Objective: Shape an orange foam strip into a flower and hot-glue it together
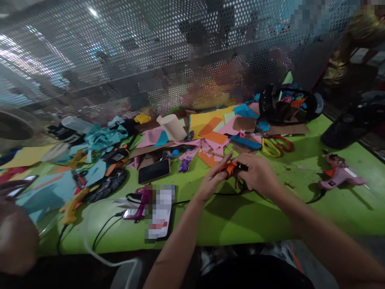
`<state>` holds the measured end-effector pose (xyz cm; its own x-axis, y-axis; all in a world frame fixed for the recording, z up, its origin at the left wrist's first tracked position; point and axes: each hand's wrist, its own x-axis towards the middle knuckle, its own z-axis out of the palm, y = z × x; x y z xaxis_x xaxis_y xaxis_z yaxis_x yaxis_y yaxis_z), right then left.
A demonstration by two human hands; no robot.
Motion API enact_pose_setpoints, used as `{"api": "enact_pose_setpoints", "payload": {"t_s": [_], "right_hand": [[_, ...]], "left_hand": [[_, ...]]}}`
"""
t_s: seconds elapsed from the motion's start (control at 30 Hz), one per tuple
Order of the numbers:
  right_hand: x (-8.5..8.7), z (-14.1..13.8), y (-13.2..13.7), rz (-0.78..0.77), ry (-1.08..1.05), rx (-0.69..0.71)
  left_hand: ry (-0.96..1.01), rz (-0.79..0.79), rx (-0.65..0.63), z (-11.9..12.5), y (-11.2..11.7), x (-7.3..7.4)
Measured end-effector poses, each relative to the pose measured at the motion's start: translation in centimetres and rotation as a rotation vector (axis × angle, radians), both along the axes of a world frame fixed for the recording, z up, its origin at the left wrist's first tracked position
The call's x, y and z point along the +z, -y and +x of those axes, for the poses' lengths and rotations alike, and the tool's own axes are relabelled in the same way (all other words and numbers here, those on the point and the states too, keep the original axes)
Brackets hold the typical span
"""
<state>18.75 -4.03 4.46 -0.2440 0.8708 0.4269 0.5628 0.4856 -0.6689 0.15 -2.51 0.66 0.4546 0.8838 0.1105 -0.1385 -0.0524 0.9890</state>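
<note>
Both my hands meet over the green table (246, 216), just in front of a scatter of paper scraps. My left hand (211, 181) and my right hand (258, 172) are closed together on a small orange folded paper piece (230, 168), fingers pinched around it. A black cord (228, 194) runs under my hands. The piece is partly hidden by my fingers.
Coloured paper scraps (210, 138) cover the table's back. Scissors with yellow and red handles (275, 145), a pink glue gun (339, 174), a dark phone (154, 171), a second glue gun (136, 202), a black bag of scraps (285, 105) and a perforated metal screen (150, 52) surround them.
</note>
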Motion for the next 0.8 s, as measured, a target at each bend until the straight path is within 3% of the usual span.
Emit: {"api": "enact_pose_setpoints", "payload": {"t_s": [0.23,0.57,0.8], "right_hand": [[-0.22,0.12,-0.19,-0.028,-0.094,0.067],[-0.29,0.28,-0.54,0.013,-0.049,0.071],[-0.56,0.09,-0.51,-0.080,-0.048,0.036]], "left_hand": [[-0.028,0.004,0.013,0.01,0.17,0.34],[-0.009,-0.024,-0.031,0.25,0.27,0.41],[0.018,-0.037,-0.065,0.42,0.11,0.17]]}}
